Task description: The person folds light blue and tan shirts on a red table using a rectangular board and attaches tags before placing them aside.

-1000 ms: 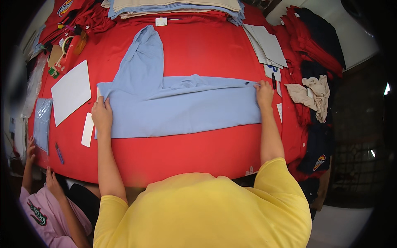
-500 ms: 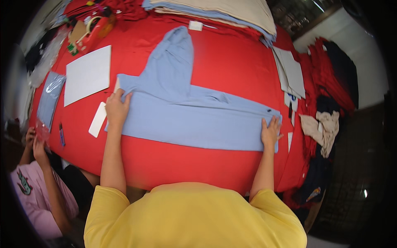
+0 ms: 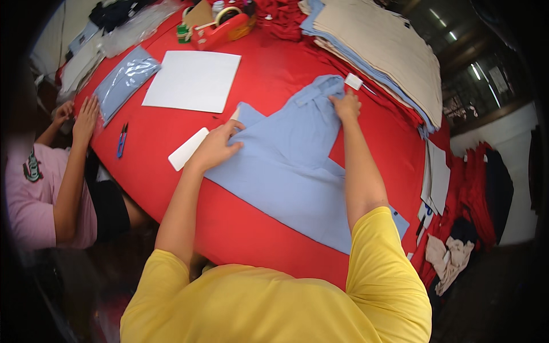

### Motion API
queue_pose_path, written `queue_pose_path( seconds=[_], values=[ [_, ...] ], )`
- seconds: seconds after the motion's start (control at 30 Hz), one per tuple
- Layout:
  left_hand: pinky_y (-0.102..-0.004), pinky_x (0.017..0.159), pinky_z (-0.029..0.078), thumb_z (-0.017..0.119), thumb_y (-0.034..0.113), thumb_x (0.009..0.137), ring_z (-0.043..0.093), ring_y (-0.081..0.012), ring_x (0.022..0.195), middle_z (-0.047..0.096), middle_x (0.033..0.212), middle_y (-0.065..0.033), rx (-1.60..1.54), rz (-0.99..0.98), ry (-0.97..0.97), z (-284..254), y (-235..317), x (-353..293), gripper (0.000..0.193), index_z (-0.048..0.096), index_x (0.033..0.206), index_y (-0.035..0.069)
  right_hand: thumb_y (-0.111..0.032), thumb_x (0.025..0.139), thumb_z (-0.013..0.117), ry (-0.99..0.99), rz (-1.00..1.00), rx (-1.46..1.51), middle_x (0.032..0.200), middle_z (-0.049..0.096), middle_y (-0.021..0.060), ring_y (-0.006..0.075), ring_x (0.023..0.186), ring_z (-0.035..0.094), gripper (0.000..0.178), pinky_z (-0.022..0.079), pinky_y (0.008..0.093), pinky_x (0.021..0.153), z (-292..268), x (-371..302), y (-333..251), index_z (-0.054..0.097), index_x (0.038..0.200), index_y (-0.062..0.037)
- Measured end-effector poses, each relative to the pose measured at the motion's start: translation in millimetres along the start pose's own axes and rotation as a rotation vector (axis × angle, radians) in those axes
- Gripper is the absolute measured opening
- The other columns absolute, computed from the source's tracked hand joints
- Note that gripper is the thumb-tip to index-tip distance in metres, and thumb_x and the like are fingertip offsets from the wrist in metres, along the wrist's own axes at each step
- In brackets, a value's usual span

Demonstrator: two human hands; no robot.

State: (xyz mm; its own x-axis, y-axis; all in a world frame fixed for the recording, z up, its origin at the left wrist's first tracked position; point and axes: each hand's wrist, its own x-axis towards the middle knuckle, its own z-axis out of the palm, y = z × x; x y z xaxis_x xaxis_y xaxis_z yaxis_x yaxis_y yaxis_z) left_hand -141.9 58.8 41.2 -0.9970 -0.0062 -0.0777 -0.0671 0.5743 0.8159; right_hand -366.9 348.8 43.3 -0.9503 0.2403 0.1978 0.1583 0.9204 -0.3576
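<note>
A light blue garment (image 3: 286, 157) lies folded on the red-covered table (image 3: 246, 228), with one narrower part slanting up and away. My left hand (image 3: 220, 146) rests on its left end, fingers spread over the cloth, close to a pale strip at the edge. Stretched farther out, my right hand (image 3: 347, 107) holds the far end of the slanting part between thumb and bent fingers. My right forearm crosses over the garment's right half and hides some of it. Just left of my left hand is a white rounded card (image 3: 189, 148).
A white sheet (image 3: 191, 81), blue thread snips (image 3: 122, 140) and a bagged blue garment (image 3: 127, 86) lie leftward, near a co-worker's hands (image 3: 84, 119). Red tape dispenser (image 3: 223, 33) stands behind. Stacked beige cloth (image 3: 377, 48) is far right; grey-white sheets (image 3: 436, 177) lie at the right edge.
My right hand has left the garment's right end and reached the far end of its slanting part. The view has turned; the co-worker's hand now lies flatter by the bagged garment.
</note>
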Motion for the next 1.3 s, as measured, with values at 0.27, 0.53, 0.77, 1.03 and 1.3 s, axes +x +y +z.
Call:
queue_pose_path(
  seconds=[0.27, 0.53, 0.77, 1.03, 1.3],
  values=[
    [-0.0393, 0.079, 0.048, 0.071, 0.018, 0.079, 0.061, -0.0292, 0.089, 0.065, 0.093, -0.0126, 0.085, -0.005, 0.046, 7, -6, 8, 0.030, 0.060, 0.103, 0.003, -0.005, 0.080, 0.068, -0.520, -0.345, 0.936, 0.091, 0.062, 0.0013, 0.0112, 0.085, 0.055, 0.017, 0.042, 0.0255, 0.079, -92, -29, -4, 0.062, 0.095, -0.0019],
    [-0.0348, 0.076, 0.046, 0.069, 0.010, 0.076, 0.057, -0.0228, 0.083, 0.062, 0.086, -0.0083, 0.097, 0.061, 0.120, 16, -10, 17, 0.025, 0.060, 0.100, 0.007, 0.010, 0.071, 0.056, -0.464, -0.360, 0.939, 0.110, 0.056, 0.0086, 0.0224, 0.111, 0.052, 0.020, 0.038, 0.0353, 0.100, -134, -206, 141, 0.061, 0.084, -0.0043],
    [-0.0381, 0.083, 0.047, 0.059, 0.004, 0.078, 0.059, -0.0273, 0.093, 0.064, 0.093, -0.0116, 0.127, 0.069, -0.004, 14, -12, 23, 0.021, 0.060, 0.099, 0.006, 0.006, 0.080, 0.057, -0.240, -0.299, 0.624, 0.108, 0.057, 0.0059, 0.0156, 0.095, 0.055, 0.033, 0.045, 0.0260, 0.082, -117, -240, 174, 0.066, 0.110, -0.0057],
    [-0.0393, 0.083, 0.047, 0.059, 0.006, 0.079, 0.061, -0.0303, 0.093, 0.066, 0.094, -0.0131, 0.151, 0.102, 0.117, 21, -20, 20, 0.019, 0.064, 0.098, 0.006, 0.003, 0.078, 0.067, -0.408, -0.115, 0.313, 0.098, 0.058, 0.0117, 0.0184, 0.082, 0.054, 0.051, 0.046, 0.0302, 0.075, -135, -264, 171, 0.053, 0.126, -0.0089],
    [-0.0354, 0.080, 0.048, 0.063, 0.012, 0.079, 0.062, -0.0264, 0.089, 0.066, 0.091, -0.0131, 0.178, 0.079, 0.025, 13, -3, 11, 0.021, 0.065, 0.098, 0.004, -0.006, 0.081, 0.067, -0.069, -0.394, -0.003, 0.130, 0.052, 0.0135, 0.0323, 0.120, 0.046, 0.041, 0.035, 0.0455, 0.101, -141, -273, 110, 0.058, 0.122, -0.0091]
  ],
)
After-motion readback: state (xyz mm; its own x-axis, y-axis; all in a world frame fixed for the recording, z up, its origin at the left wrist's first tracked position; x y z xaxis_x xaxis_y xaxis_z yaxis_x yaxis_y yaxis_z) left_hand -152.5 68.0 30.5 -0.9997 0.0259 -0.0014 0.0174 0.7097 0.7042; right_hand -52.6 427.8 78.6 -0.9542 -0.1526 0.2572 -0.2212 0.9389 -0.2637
